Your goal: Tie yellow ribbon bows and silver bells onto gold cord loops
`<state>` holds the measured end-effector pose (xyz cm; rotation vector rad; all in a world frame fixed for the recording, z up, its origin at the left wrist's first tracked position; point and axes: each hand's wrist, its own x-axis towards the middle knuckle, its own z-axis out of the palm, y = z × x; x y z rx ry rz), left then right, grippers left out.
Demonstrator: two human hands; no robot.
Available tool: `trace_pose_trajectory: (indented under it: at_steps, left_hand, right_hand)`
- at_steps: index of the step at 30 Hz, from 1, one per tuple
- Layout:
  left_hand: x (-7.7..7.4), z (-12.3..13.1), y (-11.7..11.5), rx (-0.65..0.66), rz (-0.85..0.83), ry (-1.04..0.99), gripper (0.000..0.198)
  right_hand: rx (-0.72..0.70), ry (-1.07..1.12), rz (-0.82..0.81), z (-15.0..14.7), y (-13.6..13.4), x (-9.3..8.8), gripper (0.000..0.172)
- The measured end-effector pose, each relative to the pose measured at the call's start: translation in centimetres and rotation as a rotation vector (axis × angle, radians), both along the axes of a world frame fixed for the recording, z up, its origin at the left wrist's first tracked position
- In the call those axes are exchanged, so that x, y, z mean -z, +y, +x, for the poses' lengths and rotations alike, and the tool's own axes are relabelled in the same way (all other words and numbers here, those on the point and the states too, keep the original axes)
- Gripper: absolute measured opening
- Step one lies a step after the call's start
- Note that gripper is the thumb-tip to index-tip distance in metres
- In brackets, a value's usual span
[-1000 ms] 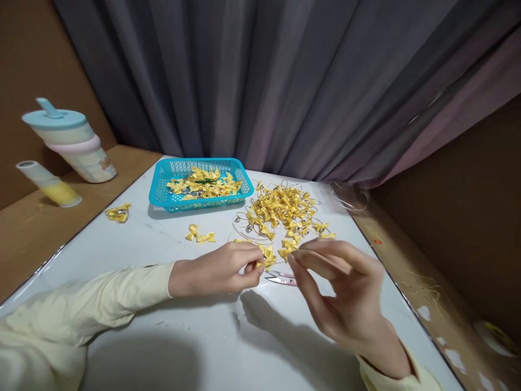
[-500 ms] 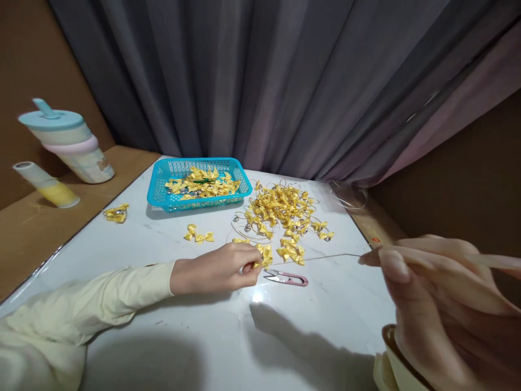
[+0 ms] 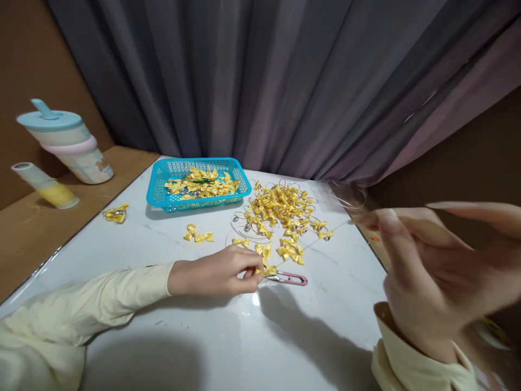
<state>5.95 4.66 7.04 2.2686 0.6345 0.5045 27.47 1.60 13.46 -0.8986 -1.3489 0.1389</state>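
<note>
My left hand (image 3: 234, 270) pinches a small yellow ribbon bow (image 3: 269, 270) between thumb and fingertips, just above the white tabletop. A thin thread (image 3: 325, 231) runs from near the bow up to my right hand (image 3: 431, 260). The right thumb and index finger are pressed together on the thread's end, and the other fingers are lifted. Whether a needle is in that pinch is too small to tell. Pink-handled thread snips (image 3: 291, 278) lie flat beside the left fingertips, the blades partly hidden. A loose bow (image 3: 291, 252) lies just behind the snips.
A pile of yellow bows with bells and cord loops (image 3: 285, 206) lies behind my hands. Left of it stands a blue basket (image 3: 152, 190) of bows and bells. Several bows (image 3: 199, 234) lie in front. A lidded tumbler (image 3: 77, 146) and a small tube (image 3: 46, 187) stand far left.
My right hand has risen, and the thread now slants upward more steeply. The left hand has shifted slightly, and the bow in its fingers now shows in front of the snips.
</note>
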Motion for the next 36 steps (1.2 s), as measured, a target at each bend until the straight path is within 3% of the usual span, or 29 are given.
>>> trace_pose_trajectory:
  at_steps: [2, 4, 8, 12, 15, 20, 27, 36]
  left_hand:
    - [-0.2, -0.1, 0.1, 0.012, -0.111, 0.01, 0.02]
    - [-0.4, -0.2, 0.2, 0.041, -0.229, 0.016, 0.023]
    - [-0.5, -0.4, 0.4, 0.104, -0.391, 0.014, 0.025]
    - [-0.5, -0.5, 0.3, 0.119, -0.436, 0.03, 0.022]
    - [-0.5, -0.4, 0.1, 0.132, -0.456, 0.05, 0.02]
    - [-0.4, -0.3, -0.2, 0.159, -0.469, 0.068, 0.018]
    - [0.0, 0.1, -0.3, 0.147, -0.477, 0.077, 0.016]
    - [0.2, 0.3, -0.5, 0.123, -0.433, 0.08, 0.017]
  right_hand:
    - [-0.099, 0.068, -0.075, -0.4, 1.0, 0.0, 0.027]
    - [-0.26, 0.174, -0.284, -0.3, 2.1, 0.6, 0.019]
    - [-0.52, 0.403, -0.736, 0.2, 3.9, 2.2, 0.014]
    - [-0.704, 0.642, -1.003, 0.4, 5.0, 3.4, 0.014]
    - [-0.704, 0.747, -1.052, 0.5, 5.6, 4.1, 0.015]
    - [-0.643, 0.719, -1.013, 0.3, 6.7, 5.7, 0.014]
    - [-0.647, 0.801, -1.103, -0.8, 7.1, 7.8, 0.015]
    - [-0.769, 0.84, -1.185, -1.4, 7.1, 8.8, 0.016]
